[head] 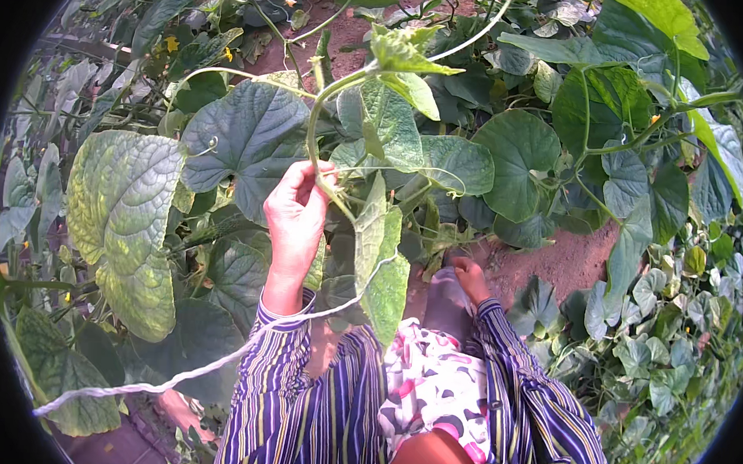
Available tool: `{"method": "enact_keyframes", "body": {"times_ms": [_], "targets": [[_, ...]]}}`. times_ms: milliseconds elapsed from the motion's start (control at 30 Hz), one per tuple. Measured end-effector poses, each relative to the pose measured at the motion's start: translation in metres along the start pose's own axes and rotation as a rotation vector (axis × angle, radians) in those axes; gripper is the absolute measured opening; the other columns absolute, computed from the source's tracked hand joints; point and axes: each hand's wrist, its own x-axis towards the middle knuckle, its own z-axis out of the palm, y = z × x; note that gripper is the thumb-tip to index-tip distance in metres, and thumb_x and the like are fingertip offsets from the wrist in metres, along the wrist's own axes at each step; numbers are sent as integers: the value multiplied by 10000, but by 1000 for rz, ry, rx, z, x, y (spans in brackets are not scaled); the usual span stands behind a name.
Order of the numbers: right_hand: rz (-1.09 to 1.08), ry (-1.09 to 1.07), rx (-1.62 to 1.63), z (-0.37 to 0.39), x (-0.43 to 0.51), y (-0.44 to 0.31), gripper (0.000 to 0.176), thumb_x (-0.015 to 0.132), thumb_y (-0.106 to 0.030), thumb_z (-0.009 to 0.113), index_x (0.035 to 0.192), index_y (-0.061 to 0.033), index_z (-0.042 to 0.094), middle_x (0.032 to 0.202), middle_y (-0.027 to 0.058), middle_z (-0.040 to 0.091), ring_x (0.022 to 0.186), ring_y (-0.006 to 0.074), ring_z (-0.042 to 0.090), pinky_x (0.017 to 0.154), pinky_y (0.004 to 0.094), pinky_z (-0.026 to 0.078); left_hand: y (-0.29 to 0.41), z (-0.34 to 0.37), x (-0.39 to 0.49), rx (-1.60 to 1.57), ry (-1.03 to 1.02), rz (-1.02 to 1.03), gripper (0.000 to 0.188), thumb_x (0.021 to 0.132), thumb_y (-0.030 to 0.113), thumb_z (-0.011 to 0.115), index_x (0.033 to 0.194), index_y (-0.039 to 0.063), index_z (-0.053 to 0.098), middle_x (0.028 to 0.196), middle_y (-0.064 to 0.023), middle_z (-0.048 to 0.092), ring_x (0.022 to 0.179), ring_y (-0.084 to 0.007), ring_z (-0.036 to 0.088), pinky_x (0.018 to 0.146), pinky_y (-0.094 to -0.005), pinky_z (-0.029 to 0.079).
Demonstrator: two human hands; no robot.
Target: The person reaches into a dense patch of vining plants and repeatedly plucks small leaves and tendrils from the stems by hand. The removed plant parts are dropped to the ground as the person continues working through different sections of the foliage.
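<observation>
My left hand (299, 213) is raised in front of me, its fingers and thumb pinching the green stem of a cucumber vine (314, 130). Above the hand the stem bends right to a leafy tip (404, 53). A thin tendril stretches right from near the fingertips. Just right of the hand hangs a folded light green leaf (386, 288). A white string (216, 363) runs from the lower left to this leaf, and another white stretch rises beyond the vine tip. My right hand (471, 278) is low near my leg, fingers curled; whether anything is inside cannot be told.
Broad leaves crowd both sides, with a large yellowing leaf (129, 221) at left and a round green leaf (519, 164) at right. Another vine stem (630, 145) crosses the upper right. Reddish soil (557, 262) shows beyond my right hand. Small yellow flowers (171, 43) stand at upper left.
</observation>
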Motion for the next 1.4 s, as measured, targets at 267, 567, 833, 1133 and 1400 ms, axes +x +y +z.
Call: {"method": "enact_keyframes", "body": {"times_ms": [267, 567, 833, 1133, 1400], "targets": [[-241, 43, 77, -88, -115, -204, 282, 928, -96, 510, 1177, 11, 590, 1110, 111, 659, 1054, 180, 609, 919, 303, 461, 67, 35, -10, -138, -69, 182, 143, 843, 44, 696, 976, 10, 654, 847, -18, 689, 758, -59, 625, 718, -226, 503], [-846, 211, 463, -78, -143, -379, 206, 979, -141, 546, 1130, -13, 600, 997, 35, 641, 883, 101, 607, 833, 244, 486, 80, 40, -33, -467, -370, 260, 186, 847, 19, 696, 1009, 42, 606, 898, 6, 660, 816, -58, 616, 756, -222, 505], [-812, -86, 578, -58, -160, -387, 292, 974, -204, 542, 1208, -31, 562, 1040, 26, 623, 859, 88, 571, 768, 230, 460, 71, 14, -66, -521, -576, 234, 229, 864, 23, 672, 1078, 18, 592, 981, -32, 656, 910, -98, 620, 805, -251, 511], [-946, -134, 300, -76, -151, -425, 214, 926, -103, 608, 1130, -42, 599, 1062, -3, 631, 994, 82, 597, 841, 233, 484, 96, 4, -25, -558, -717, 147, 221, 930, 226, 629, 1063, 50, 612, 992, -27, 655, 905, -112, 642, 767, -266, 549], [-977, 150, 93, -68, -133, -420, 222, 871, -67, 660, 1081, -16, 607, 977, 30, 625, 896, 100, 628, 795, 236, 517, 103, 29, -12, -657, -623, 145, 179, 919, 224, 653, 994, 63, 624, 921, 2, 641, 844, -77, 619, 741, -249, 553]]}}
